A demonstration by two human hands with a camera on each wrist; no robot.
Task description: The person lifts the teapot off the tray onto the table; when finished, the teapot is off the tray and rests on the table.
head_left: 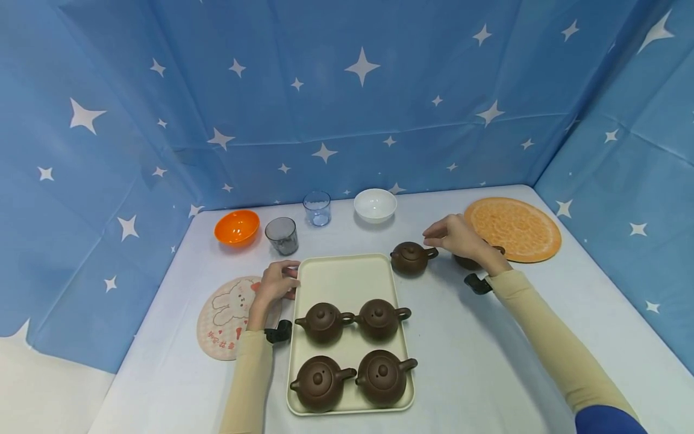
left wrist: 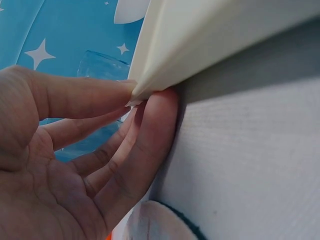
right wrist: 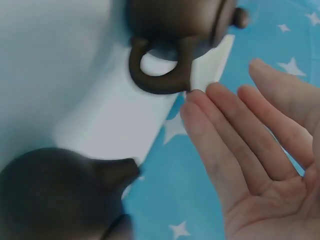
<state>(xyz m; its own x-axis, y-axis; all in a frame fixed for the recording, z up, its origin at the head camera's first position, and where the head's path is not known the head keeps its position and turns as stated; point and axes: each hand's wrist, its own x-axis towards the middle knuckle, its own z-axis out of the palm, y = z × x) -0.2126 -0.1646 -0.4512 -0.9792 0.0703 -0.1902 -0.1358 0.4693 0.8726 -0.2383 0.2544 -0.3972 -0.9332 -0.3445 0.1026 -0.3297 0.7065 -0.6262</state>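
My left hand [head_left: 278, 281] pinches the left rim of a cream rectangular tray [head_left: 347, 274] near its far corner. The left wrist view shows thumb and fingertips on either side of the tray edge [left wrist: 150, 82]. Several brown lidded teapots [head_left: 323, 322] stand in two rows on the tray's nearer part. Just off its far right corner, a smaller brown teapot [head_left: 410, 259] sits on the table. Beside that teapot's handle [right wrist: 160, 85] is my right hand [head_left: 458, 235], fingers extended and holding nothing. Another teapot [right wrist: 55, 195] is partly hidden behind my right wrist in the head view.
Along the back stand an orange bowl [head_left: 237, 228], a grey glass [head_left: 282, 235], a blue glass [head_left: 317, 209] and a white bowl [head_left: 375, 205]. An orange-slice mat [head_left: 520, 229] lies at the right, a round pink rabbit mat [head_left: 222, 319] at the left. Starry blue cloth [head_left: 347, 108] surrounds the table.
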